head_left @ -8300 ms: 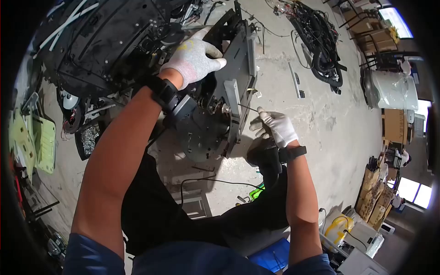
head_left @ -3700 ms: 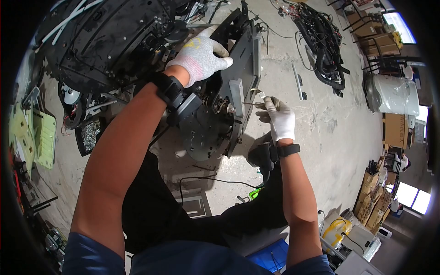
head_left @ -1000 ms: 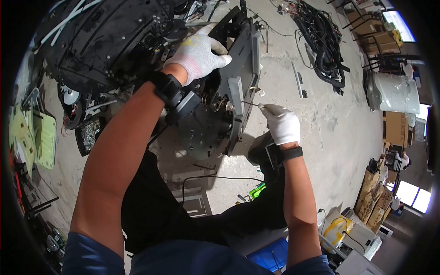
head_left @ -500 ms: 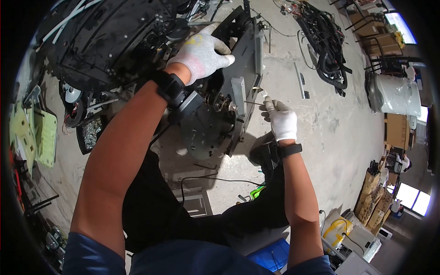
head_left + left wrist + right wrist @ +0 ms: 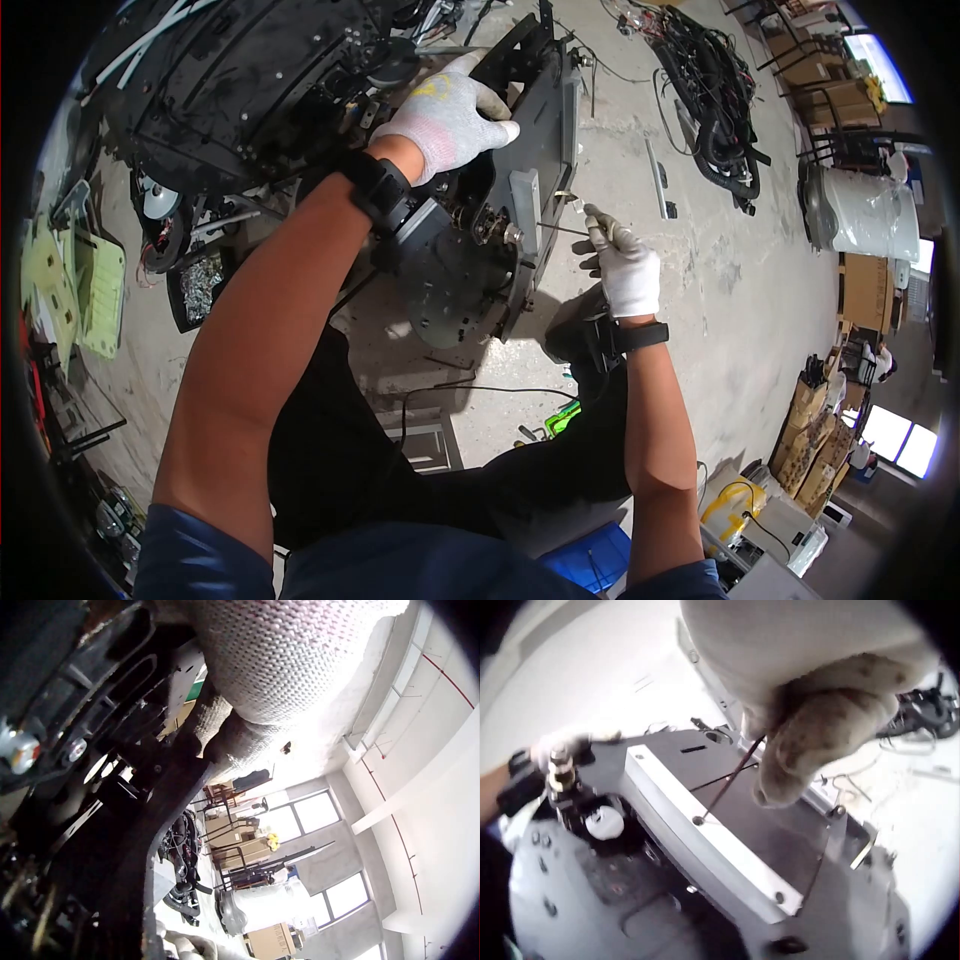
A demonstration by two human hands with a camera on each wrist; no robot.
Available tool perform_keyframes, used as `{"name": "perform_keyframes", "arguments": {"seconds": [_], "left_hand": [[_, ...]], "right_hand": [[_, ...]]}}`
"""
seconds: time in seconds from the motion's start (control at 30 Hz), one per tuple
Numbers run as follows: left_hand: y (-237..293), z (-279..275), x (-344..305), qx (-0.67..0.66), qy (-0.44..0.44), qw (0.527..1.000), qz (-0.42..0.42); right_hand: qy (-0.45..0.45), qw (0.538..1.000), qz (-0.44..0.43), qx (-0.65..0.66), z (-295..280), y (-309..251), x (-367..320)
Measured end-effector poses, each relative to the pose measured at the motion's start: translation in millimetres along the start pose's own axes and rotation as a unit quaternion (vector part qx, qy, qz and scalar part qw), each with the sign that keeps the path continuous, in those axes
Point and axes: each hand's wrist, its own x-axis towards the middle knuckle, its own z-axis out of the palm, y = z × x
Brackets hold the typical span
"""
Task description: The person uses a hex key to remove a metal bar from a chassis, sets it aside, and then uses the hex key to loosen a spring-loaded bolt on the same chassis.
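Fingers [image 5: 817,742] of the right hand [image 5: 625,270] were pinched together on a thin key [image 5: 727,784], its tip set in a screw hole of the grey bar [image 5: 727,855] on the upright dark plate [image 5: 548,120]. The left hand [image 5: 450,115] gripped the plate's top edge, fingers curled over it, above the concrete floor [image 5: 700,270].
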Motion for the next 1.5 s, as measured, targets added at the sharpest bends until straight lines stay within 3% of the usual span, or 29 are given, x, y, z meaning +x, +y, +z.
{"name": "perform_keyframes", "arguments": {"seconds": [0.17, 0.37, 0.5, 0.57, 0.7, 0.77, 0.8, 0.87, 0.93, 1.0, 1.03, 1.1, 1.13, 1.2, 1.3, 1.33, 1.4, 1.5], "left_hand": [[-2, 1, 2, 0.007, -0.001, 1.0, -0.007], [-3, 0, 2, -0.023, 0.003, 1.0, 0.002], [0, -3, 1, -0.021, -0.014, 1.0, -0.007], [2, -3, 0, -0.003, -0.004, 1.0, -0.002], [-3, 0, 3, 0.012, -0.002, 1.0, -0.001], [-6, 1, 4, -0.007, -0.012, 1.0, 0.002], [-6, 1, 5, -0.007, -0.012, 1.0, 0.003], [-5, 1, 4, 0.0, -0.011, 1.0, -0.005], [-3, -1, 3, -0.003, -0.013, 1.0, -0.008], [-1, -1, 2, -0.006, -0.016, 1.0, -0.01], [-1, -1, 0, 0.003, -0.002, 1.0, -0.001], [-1, 0, 1, 0.011, 0.012, 1.0, 0.009], [-3, 1, 2, 0.007, 0.002, 1.0, 0.001], [-3, 1, 3, 0.003, -0.008, 1.0, -0.007], [-1, 1, 0, 0.022, 0.019, 1.0, 0.012], [-1, 2, 1, 0.021, 0.013, 1.0, 0.001], [0, 1, 2, 0.021, 0.007, 1.0, -0.009], [0, 0, 4, 0.006, -0.018, 0.999, -0.029]], "right_hand": [[-0.098, 0.987, 0.032, 0.125, -9, 1, -1], [-0.126, 0.974, 0.018, 0.187, -12, 0, -3], [-0.108, 0.985, 0.06, 0.119, -15, 18, 7], [-0.129, 0.94, 0.083, 0.304, -14, 19, 6], [-0.182, 0.921, 0.063, 0.34, -19, 22, 12], [-0.207, 0.954, 0.006, 0.217, -21, 19, 11], [-0.207, 0.954, 0.006, 0.218, -19, 20, 9], [-0.149, 0.987, -0.044, 0.026, -12, 25, 5], [-0.141, 0.988, -0.05, -0.044, -13, 32, 6], [-0.128, 0.969, -0.134, -0.164, -13, 30, 6], [-0.128, 0.969, -0.134, -0.164, -13, 23, 4], [-0.116, 0.974, -0.008, -0.196, -14, 6, 0], [-0.116, 0.974, -0.009, -0.196, -13, 12, 2], [-0.082, 0.974, -0.113, -0.18, -8, 25, 5], [-0.092, 0.971, -0.15, -0.164, -12, 22, 6], [-0.093, 0.971, -0.15, -0.165, -10, 20, 6], [-0.063, 0.994, 0.009, -0.086, -5, 15, 6], [0.002, 0.997, -0.047, -0.056, 7, 36, 15]]}}
